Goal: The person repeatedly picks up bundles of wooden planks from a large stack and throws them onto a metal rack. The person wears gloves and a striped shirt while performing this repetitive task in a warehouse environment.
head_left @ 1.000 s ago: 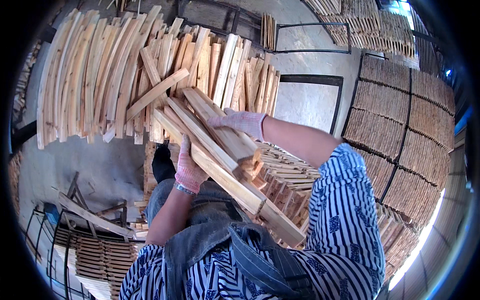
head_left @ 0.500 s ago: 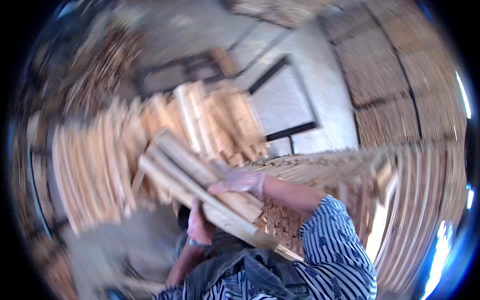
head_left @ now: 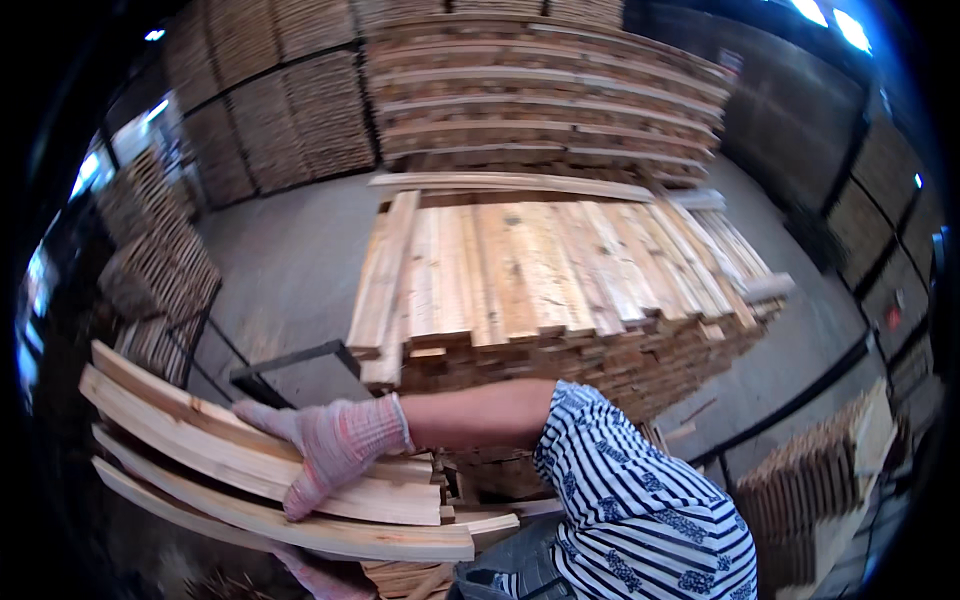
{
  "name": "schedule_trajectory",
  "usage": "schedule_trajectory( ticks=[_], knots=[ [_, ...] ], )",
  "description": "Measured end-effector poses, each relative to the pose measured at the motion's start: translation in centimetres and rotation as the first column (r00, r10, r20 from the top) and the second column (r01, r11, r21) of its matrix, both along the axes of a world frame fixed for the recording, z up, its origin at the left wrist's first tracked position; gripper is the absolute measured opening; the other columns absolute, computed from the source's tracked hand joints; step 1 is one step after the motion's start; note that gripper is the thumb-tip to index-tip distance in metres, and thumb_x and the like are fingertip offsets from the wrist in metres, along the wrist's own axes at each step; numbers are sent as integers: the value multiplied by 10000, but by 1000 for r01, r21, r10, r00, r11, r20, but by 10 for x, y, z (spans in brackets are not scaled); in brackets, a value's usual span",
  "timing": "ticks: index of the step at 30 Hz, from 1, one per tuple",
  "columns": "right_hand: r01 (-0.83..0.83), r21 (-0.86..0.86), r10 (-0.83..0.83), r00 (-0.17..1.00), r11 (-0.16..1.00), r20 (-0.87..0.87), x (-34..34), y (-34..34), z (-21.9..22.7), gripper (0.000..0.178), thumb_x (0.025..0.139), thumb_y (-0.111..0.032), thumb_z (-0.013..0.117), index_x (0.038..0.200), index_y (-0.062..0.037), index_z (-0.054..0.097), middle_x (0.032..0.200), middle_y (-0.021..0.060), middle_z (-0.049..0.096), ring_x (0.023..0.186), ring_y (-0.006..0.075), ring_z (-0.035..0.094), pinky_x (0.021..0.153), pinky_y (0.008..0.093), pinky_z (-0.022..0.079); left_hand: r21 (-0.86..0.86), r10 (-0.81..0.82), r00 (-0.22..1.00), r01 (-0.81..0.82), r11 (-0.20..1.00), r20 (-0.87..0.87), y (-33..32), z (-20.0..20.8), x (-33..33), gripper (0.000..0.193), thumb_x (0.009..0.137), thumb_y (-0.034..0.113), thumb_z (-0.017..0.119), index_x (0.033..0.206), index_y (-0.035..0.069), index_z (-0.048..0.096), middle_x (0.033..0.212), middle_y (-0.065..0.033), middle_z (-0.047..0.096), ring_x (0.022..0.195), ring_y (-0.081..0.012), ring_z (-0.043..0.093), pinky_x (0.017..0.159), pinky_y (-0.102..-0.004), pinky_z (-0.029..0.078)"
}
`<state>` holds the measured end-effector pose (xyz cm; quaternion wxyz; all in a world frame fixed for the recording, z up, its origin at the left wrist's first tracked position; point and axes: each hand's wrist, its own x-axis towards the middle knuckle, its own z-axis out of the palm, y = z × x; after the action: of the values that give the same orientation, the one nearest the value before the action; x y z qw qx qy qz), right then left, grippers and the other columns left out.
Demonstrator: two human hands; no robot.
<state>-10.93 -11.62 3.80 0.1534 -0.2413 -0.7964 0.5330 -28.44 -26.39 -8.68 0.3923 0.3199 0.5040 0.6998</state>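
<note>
Several pale wooden boards [head_left: 215, 445] lie side by side in my hands at the lower left, their near ends pointing toward my body. Across their top rests my right hand [head_left: 345, 445] in a pinkish-white knitted glove, thumb and fingers spread over the boards and gripping them. Below the lowest board shows part of my left hand [head_left: 320, 575], also gloved; it holds the boards from underneath, with its fingers mostly hidden. My right arm, in a striped sleeve, reaches across from the right.
A stack of boards [head_left: 520, 270] stands ahead, topped by a flat row with a few lying crosswise. Behind it rises a taller layered stack [head_left: 550, 95]. A black metal frame [head_left: 300, 365] stands at its left. More stacked wood [head_left: 800, 490] is at the right.
My view has swung round from the loose wood pile to the board stack. The boards moved with my hands to the lower left, and my left hand is now mostly hidden beneath them.
</note>
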Motion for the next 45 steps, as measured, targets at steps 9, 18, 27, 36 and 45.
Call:
schedule_trajectory(
  ticks=[9,18,27,36,45],
  knots=[
    [477,50,-423,819,877,-387,191,-12,68,1294,701,-351,916,1593,9,51,1198,210,656,1104,247,636,988,347,501,178,-596,800,578,796,68,97,133,156,716,976,525,563,1501,64,407,1424,-122,511,1288,-272,528,1106,-432,430],
    [777,75,-754,626,625,-199,390,5,78,1380,661,-538,906,1582,71,79,1467,263,461,1323,291,503,1086,370,444,195,-909,410,889,415,72,212,143,362,806,944,615,581,1499,54,417,1362,-159,579,1214,-295,602,1015,-448,535],
    [793,-167,-796,602,586,63,470,52,20,411,836,-354,784,1062,-20,703,755,28,635,644,118,596,478,303,501,57,-839,497,853,519,221,299,76,414,745,911,541,683,1440,52,492,1291,-175,637,1123,-324,655,955,-437,567],
    [823,-344,-892,430,451,-141,492,104,-27,845,794,-314,852,1376,88,390,1189,193,620,978,230,666,781,355,596,-25,-852,398,909,415,340,272,85,414,824,896,638,630,1472,73,464,1388,-166,579,1237,-343,580,1081,-487,467],
    [861,354,-928,303,364,217,525,7,60,1231,748,-529,819,1611,-13,110,1450,309,477,1316,349,519,1122,395,403,44,-854,288,940,340,434,267,92,414,844,868,628,685,1476,88,459,1434,-168,539,1283,-351,541,1105,-509,435]
  ],
)
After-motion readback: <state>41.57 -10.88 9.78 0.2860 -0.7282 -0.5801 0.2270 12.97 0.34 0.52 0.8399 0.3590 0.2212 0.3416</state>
